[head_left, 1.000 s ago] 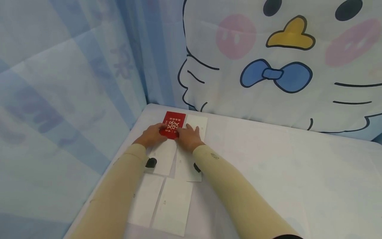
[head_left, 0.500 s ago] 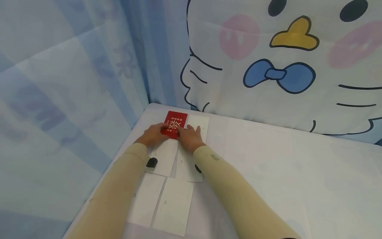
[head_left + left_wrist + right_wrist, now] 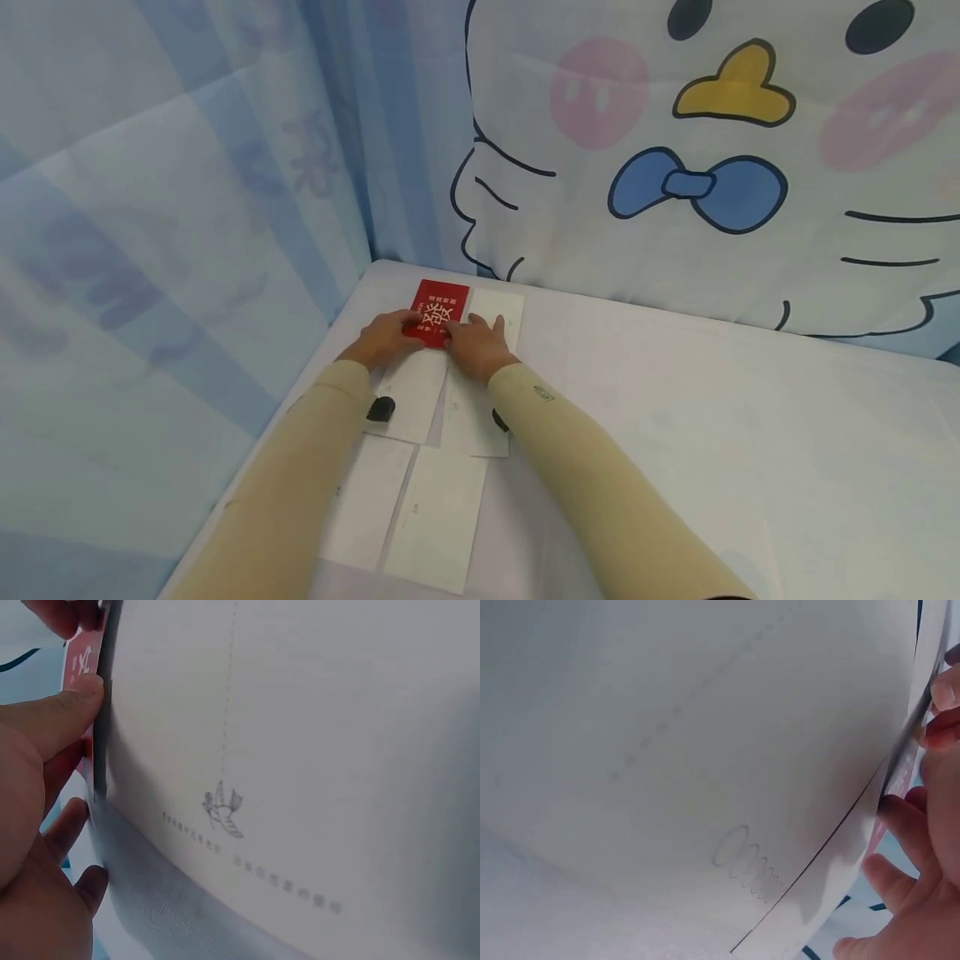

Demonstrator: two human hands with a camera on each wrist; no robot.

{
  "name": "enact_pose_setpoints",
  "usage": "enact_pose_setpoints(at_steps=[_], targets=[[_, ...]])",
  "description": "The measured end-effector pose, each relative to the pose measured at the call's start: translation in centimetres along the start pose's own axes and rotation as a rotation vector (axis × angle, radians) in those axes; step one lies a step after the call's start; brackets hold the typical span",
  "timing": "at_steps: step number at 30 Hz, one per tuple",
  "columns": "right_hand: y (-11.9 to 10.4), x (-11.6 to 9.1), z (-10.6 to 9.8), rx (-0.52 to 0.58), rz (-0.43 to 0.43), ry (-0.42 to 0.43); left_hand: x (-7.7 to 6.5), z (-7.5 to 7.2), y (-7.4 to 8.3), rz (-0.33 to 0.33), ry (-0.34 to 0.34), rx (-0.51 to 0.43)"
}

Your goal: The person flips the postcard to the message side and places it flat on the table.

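Note:
A red card [image 3: 442, 302] with white Chinese characters lies at the far left corner of the table, between my two hands. My left hand [image 3: 385, 338] pinches its near left side; in the left wrist view the thumb [image 3: 84, 694] lies on top at the edge. With its fingers at the near right corner, my right hand [image 3: 477, 345] holds the card too, partly over a white sheet [image 3: 501, 307]. Just below the hands are two more white sheets, a left one [image 3: 414, 392] and a right one [image 3: 465, 417]. The fingertips under the card are partly hidden.
Two white sheets, one left [image 3: 367, 500] and one right [image 3: 438, 517], lie side by side nearer me. The white-covered table [image 3: 675, 433] stretches to the right. A blue-white curtain [image 3: 187, 250] borders the left side, and a cartoon-printed cloth [image 3: 570, 217] hangs behind.

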State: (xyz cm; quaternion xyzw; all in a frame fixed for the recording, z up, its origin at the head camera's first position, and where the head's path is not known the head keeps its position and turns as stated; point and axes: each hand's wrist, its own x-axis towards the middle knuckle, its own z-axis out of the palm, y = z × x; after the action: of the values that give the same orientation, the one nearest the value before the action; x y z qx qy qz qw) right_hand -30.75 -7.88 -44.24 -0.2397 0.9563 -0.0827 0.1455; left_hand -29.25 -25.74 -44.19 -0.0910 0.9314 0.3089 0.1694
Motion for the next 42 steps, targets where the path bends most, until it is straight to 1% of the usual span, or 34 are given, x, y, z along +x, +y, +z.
enact_pose_setpoints(at_steps=[7, 9, 12, 15, 17, 21, 23, 25, 27, 30, 32, 34, 39, 42], targets=[[0.0, -0.1, -0.3, 0.032, -0.001, -0.009, -0.5, -0.3, 0.1, 0.041, -0.025, 0.065], [0.1, -0.2, -0.3, 0.043, -0.005, -0.01, -0.6, -0.3, 0.1, 0.049, -0.028, 0.074], [0.2, -0.2, -0.4, 0.062, -0.005, -0.009, -0.6, -0.3, 0.0, 0.054, -0.024, 0.059], [0.4, -0.3, -0.5, 0.082, 0.001, 0.0, -0.4, -0.4, -0.3, 0.063, 0.017, 0.046], [0.4, -0.4, -0.6, 0.097, -0.002, 0.012, -0.3, -0.3, -0.6, 0.062, 0.059, 0.029], [0.5, -0.4, -0.5, 0.07, -0.046, 0.035, -0.5, -0.1, -1.2, 0.079, 0.163, -0.008], [0.5, -0.4, -0.5, 0.046, -0.074, 0.053, -0.7, -0.1, -1.3, 0.1, 0.204, -0.038], [0.5, -0.4, -0.5, 0.027, -0.093, 0.079, -0.8, -0.2, -1.2, 0.117, 0.233, -0.066], [0.5, -0.4, -0.7, 0.031, -0.101, 0.111, -1.0, -0.3, -0.9, 0.119, 0.248, -0.093], [0.4, -0.5, -1.0, 0.085, -0.091, 0.165, -1.2, -0.6, -0.4, 0.113, 0.256, -0.13], [0.3, -0.6, -1.3, 0.141, -0.083, 0.206, -1.4, -0.8, -0.3, 0.116, 0.256, -0.158], [0.2, -0.7, -1.6, 0.195, -0.073, 0.241, -1.6, -0.9, -0.2, 0.146, 0.259, -0.185], [0.4, -0.9, -2.2, 0.316, -0.038, 0.3, -1.8, -1.0, -0.2, 0.244, 0.249, -0.255], [0.7, -0.9, -2.2, 0.403, -0.022, 0.354, -2.2, -1.2, 0.1, 0.259, 0.238, -0.292]])
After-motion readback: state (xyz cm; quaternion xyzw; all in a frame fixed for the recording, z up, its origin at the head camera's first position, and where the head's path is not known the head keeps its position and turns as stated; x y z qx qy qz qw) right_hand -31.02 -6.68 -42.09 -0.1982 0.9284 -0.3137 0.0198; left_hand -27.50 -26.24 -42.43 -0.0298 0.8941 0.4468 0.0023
